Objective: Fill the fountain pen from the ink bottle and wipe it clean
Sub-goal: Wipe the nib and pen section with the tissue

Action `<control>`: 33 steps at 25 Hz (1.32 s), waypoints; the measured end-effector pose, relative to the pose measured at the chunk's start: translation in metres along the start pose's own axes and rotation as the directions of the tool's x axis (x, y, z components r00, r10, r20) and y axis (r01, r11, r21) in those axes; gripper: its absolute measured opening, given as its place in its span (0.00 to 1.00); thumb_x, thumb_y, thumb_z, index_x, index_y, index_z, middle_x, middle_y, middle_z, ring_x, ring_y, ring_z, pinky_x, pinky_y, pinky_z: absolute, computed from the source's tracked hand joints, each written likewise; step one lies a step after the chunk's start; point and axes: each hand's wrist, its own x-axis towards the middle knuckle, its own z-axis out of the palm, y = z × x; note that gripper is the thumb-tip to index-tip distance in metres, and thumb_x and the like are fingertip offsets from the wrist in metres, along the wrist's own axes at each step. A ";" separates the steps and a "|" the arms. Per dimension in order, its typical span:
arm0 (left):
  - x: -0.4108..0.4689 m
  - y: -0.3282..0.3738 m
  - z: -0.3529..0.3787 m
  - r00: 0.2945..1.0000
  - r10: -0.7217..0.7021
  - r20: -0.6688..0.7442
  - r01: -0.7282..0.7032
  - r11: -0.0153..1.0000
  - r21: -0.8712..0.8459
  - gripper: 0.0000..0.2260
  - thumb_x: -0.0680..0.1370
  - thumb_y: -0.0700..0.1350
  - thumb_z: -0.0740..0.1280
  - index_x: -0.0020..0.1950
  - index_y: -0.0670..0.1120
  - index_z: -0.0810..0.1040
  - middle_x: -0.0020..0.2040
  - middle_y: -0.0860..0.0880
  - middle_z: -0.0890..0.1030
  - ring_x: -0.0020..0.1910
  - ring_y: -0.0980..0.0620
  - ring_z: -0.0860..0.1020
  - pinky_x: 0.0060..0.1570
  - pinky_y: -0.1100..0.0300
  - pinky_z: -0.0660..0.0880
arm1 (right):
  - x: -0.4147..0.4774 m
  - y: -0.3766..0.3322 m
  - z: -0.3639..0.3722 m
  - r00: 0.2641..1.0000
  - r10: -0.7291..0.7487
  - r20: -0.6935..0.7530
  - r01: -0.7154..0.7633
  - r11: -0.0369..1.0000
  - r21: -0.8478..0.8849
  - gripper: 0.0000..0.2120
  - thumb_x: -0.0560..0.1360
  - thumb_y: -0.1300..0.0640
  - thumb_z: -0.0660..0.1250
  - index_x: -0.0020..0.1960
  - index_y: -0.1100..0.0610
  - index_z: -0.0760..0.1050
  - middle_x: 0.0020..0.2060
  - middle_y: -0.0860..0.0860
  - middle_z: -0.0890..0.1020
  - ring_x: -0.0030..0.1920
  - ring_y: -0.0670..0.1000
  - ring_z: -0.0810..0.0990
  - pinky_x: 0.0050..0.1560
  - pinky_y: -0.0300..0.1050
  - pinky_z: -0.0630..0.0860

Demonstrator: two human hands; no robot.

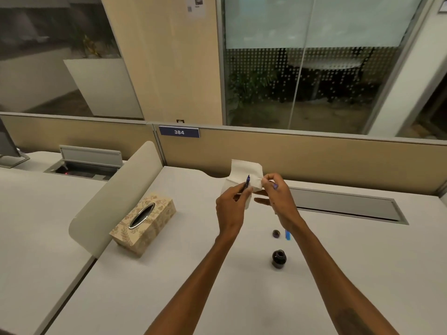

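Both hands are raised above the white desk (pixel 198 250). The left hand (pixel 231 209) grips the fountain pen (pixel 247 182), fingers closed round the barrel, nib end pointing up against a white tissue (pixel 244 171). The right hand (pixel 278 197) pinches the right edge of the tissue between thumb and forefinger; a purple stain shows on one finger.

On the desk below the right forearm stands the open ink bottle (pixel 279 259). Its cap (pixel 276 233) lies further back, just beside a blue pen part (pixel 287 235) partly hidden by the forearm. A patterned tissue box (pixel 142 222) sits to the left, near a curved divider (pixel 116 197). A cable tray lid (pixel 343 205) lies to the right.
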 end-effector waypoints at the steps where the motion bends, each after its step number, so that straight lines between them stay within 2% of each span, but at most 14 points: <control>1: -0.001 0.001 0.004 1.000 -0.008 0.011 0.008 1.000 -0.005 0.13 0.77 0.49 0.71 0.60 0.47 0.84 0.53 0.53 0.85 0.49 0.57 0.82 0.45 0.77 0.74 | -0.004 -0.001 -0.005 1.000 -0.015 -0.013 0.015 1.000 -0.018 0.06 0.82 0.54 0.59 0.52 0.56 0.71 0.53 0.54 0.81 0.50 0.53 0.84 0.39 0.45 0.83; 3: -0.004 0.003 0.011 0.999 -0.019 0.027 0.019 1.000 -0.009 0.13 0.77 0.49 0.71 0.60 0.47 0.83 0.53 0.52 0.86 0.50 0.56 0.82 0.45 0.76 0.74 | -0.010 -0.003 -0.013 0.999 -0.035 -0.037 0.033 0.999 -0.043 0.05 0.82 0.52 0.60 0.50 0.53 0.71 0.49 0.53 0.81 0.47 0.56 0.84 0.29 0.41 0.76; 4: -0.006 0.004 0.014 0.999 -0.022 0.035 0.022 1.000 -0.005 0.13 0.77 0.49 0.71 0.61 0.47 0.83 0.52 0.51 0.86 0.49 0.56 0.82 0.45 0.76 0.75 | -0.013 -0.005 -0.016 0.998 -0.025 -0.051 0.024 0.999 -0.031 0.06 0.82 0.51 0.60 0.50 0.52 0.71 0.47 0.51 0.81 0.45 0.57 0.82 0.30 0.42 0.73; 6: -0.009 0.006 0.020 0.999 -0.018 0.051 0.017 1.000 0.008 0.14 0.77 0.49 0.71 0.61 0.46 0.83 0.53 0.51 0.86 0.49 0.55 0.82 0.44 0.75 0.75 | -0.020 -0.011 -0.019 0.997 0.025 -0.072 -0.024 1.000 0.018 0.08 0.81 0.49 0.61 0.52 0.54 0.71 0.45 0.48 0.81 0.44 0.51 0.81 0.37 0.47 0.73; 8: -0.012 0.008 0.024 0.998 -0.019 0.064 0.018 1.000 0.010 0.15 0.78 0.50 0.70 0.62 0.46 0.83 0.54 0.51 0.86 0.50 0.54 0.82 0.45 0.75 0.75 | -0.026 -0.016 -0.023 0.995 0.084 -0.059 -0.081 0.995 0.054 0.11 0.80 0.48 0.62 0.55 0.55 0.72 0.45 0.46 0.83 0.43 0.45 0.83 0.48 0.60 0.75; 10: -0.015 0.009 0.027 0.997 -0.029 0.072 0.030 0.999 -0.012 0.14 0.78 0.50 0.69 0.62 0.47 0.83 0.54 0.51 0.85 0.51 0.54 0.82 0.46 0.73 0.76 | -0.030 -0.017 -0.028 0.993 0.114 -0.027 -0.112 0.991 0.067 0.12 0.78 0.48 0.66 0.58 0.53 0.74 0.44 0.43 0.84 0.42 0.41 0.84 0.59 0.69 0.72; 12: -0.017 0.012 0.028 0.995 -0.049 0.087 0.053 0.998 -0.043 0.14 0.79 0.50 0.69 0.62 0.47 0.83 0.55 0.50 0.85 0.53 0.53 0.82 0.46 0.73 0.77 | -0.031 -0.013 -0.034 0.993 0.114 -0.030 -0.111 0.989 0.103 0.14 0.78 0.52 0.68 0.62 0.53 0.74 0.46 0.44 0.85 0.42 0.42 0.85 0.54 0.65 0.76; 15: -0.020 0.017 0.030 0.990 -0.090 0.111 0.100 0.992 -0.082 0.13 0.79 0.50 0.69 0.60 0.47 0.84 0.54 0.50 0.85 0.52 0.53 0.82 0.43 0.72 0.77 | -0.029 -0.008 -0.039 0.990 0.089 -0.109 -0.070 0.984 0.165 0.15 0.78 0.58 0.67 0.65 0.53 0.74 0.50 0.50 0.85 0.41 0.51 0.87 0.31 0.42 0.74; 18: -0.021 0.020 0.031 0.989 -0.094 0.115 0.103 0.992 -0.073 0.12 0.79 0.50 0.69 0.56 0.46 0.85 0.51 0.50 0.86 0.48 0.55 0.82 0.42 0.69 0.76 | -0.029 -0.005 -0.044 0.985 0.010 -0.173 -0.004 0.999 0.035 0.11 0.80 0.62 0.63 0.58 0.52 0.80 0.51 0.53 0.84 0.41 0.52 0.86 0.30 0.40 0.79; 21: -0.022 0.025 0.030 0.993 -0.075 0.091 0.082 0.994 -0.078 0.12 0.79 0.50 0.69 0.57 0.47 0.85 0.52 0.51 0.86 0.49 0.55 0.82 0.44 0.69 0.76 | -0.031 -0.008 -0.045 0.972 -0.025 -0.235 -0.011 0.989 -0.149 0.14 0.80 0.65 0.60 0.48 0.52 0.82 0.49 0.53 0.84 0.38 0.47 0.85 0.27 0.39 0.75; 25: -0.017 0.031 0.025 0.991 0.004 0.134 0.001 0.999 -0.033 0.13 0.78 0.51 0.70 0.61 0.48 0.83 0.60 0.55 0.81 0.55 0.57 0.79 0.51 0.64 0.77 | -0.036 -0.014 -0.053 0.988 -0.026 -0.153 -0.011 0.971 -0.238 0.12 0.81 0.65 0.61 0.47 0.55 0.81 0.45 0.48 0.82 0.39 0.45 0.81 0.30 0.29 0.74; 28: -0.012 0.033 0.022 0.950 -0.074 0.304 0.071 0.997 0.019 0.15 0.76 0.53 0.71 0.61 0.50 0.83 0.65 0.59 0.76 0.59 0.57 0.77 0.54 0.63 0.76 | -0.038 -0.021 -0.059 0.995 -0.055 -0.088 0.043 0.990 -0.134 0.05 0.79 0.60 0.65 0.52 0.52 0.78 0.45 0.49 0.84 0.41 0.50 0.84 0.37 0.35 0.78; 31: -0.013 0.034 0.021 0.888 -0.158 0.431 0.250 0.954 -0.167 0.13 0.76 0.50 0.73 0.59 0.48 0.84 0.56 0.53 0.85 0.52 0.51 0.83 0.51 0.62 0.79 | -0.039 -0.027 -0.065 0.999 0.004 -0.036 -0.003 1.000 0.019 0.08 0.78 0.56 0.68 0.56 0.50 0.76 0.45 0.57 0.85 0.40 0.57 0.83 0.36 0.50 0.74; 33: -0.015 0.035 0.020 0.893 -0.165 0.418 0.288 0.925 -0.250 0.12 0.76 0.47 0.73 0.59 0.45 0.84 0.50 0.50 0.87 0.49 0.52 0.85 0.50 0.62 0.80 | -0.042 -0.032 -0.069 0.999 0.030 0.022 -0.033 0.989 0.144 0.10 0.79 0.58 0.65 0.60 0.51 0.75 0.47 0.61 0.85 0.38 0.58 0.83 0.28 0.44 0.71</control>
